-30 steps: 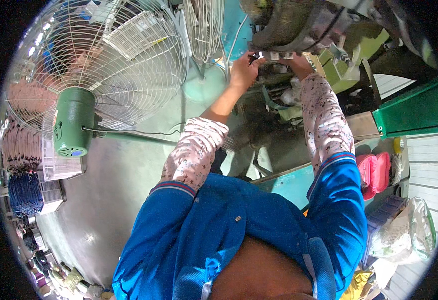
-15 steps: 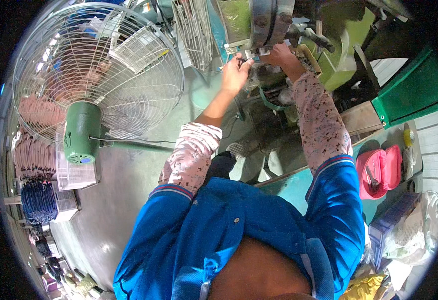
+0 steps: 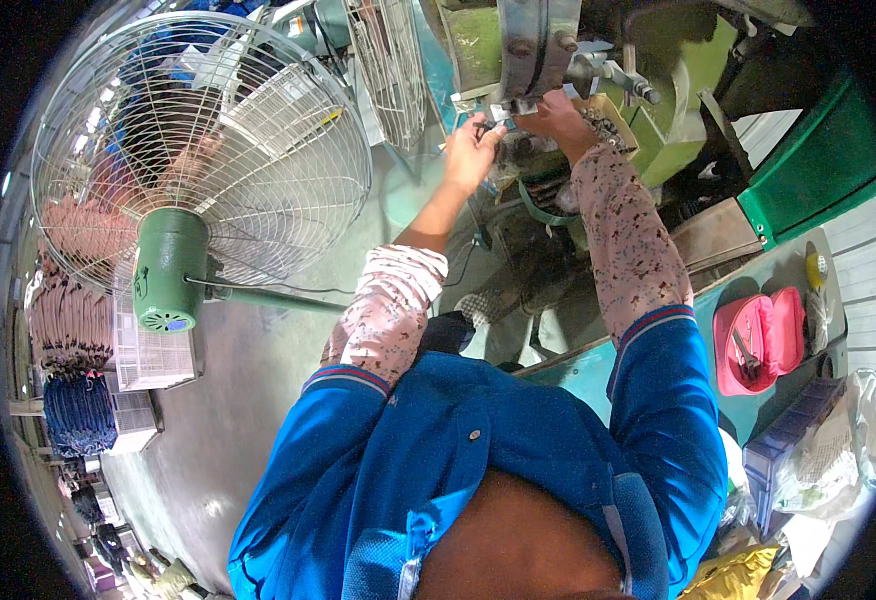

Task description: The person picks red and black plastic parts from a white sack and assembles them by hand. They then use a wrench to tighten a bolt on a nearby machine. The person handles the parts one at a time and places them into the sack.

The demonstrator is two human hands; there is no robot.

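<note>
Both my arms reach forward to a green machine with a grey metal head. My left hand is closed in a pinch just left of the machine's work spot. A small dark piece shows at its fingertips, too small to name. My right hand is closed right under the metal head, beside a small shiny metal block. Its fingertips are partly hidden, and I cannot see what they hold. Behind the right hand sits an open box of small metal parts.
A large fan with a wire cage stands at my left. Pink garments and dark blue ones hang beyond it. At my right, a teal table bears an open pink case with a tool inside. A green panel juts out there.
My right hand has shifted slightly left and down beneath the metal head. The left hand stays almost in place, still pinching. The whole view has shifted a little.
</note>
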